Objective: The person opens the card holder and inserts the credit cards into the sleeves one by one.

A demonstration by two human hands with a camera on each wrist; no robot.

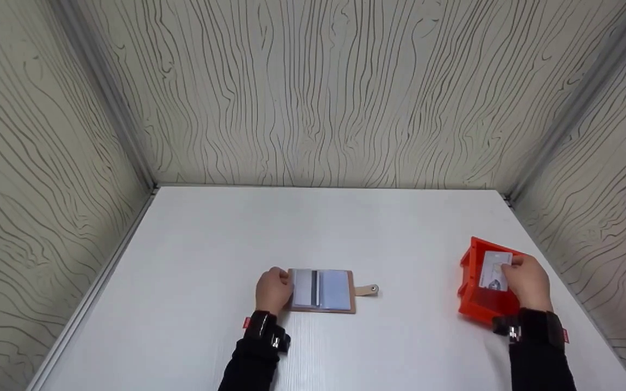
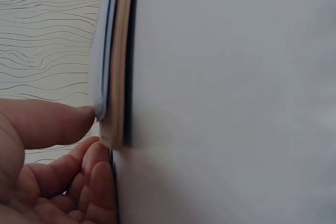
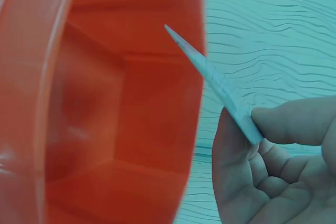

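Observation:
An open card holder [image 1: 336, 290] with a tan cover and clear plastic sleeves lies on the table. At its left edge, my left hand [image 1: 274, 289] pinches it. In the left wrist view, the thumb [image 2: 63, 121] presses the ends of the sleeves [image 2: 100, 72], with curled fingers beside the tan cover [image 2: 121, 77]. Over the orange-red bin [image 1: 471, 282], my right hand [image 1: 530, 279] holds a white card [image 1: 490, 265] with a small picture on it. The right wrist view has this card [image 3: 220, 87] slanted almost edge-on between thumb and forefinger, outside the bin's mouth.
A strap [image 1: 366, 290] with a snap button sticks out from the holder's right side. The bin stands near the right edge of the white table [image 1: 237, 228]. Wood-patterned panels [image 1: 313, 98] enclose the table at the back and both sides.

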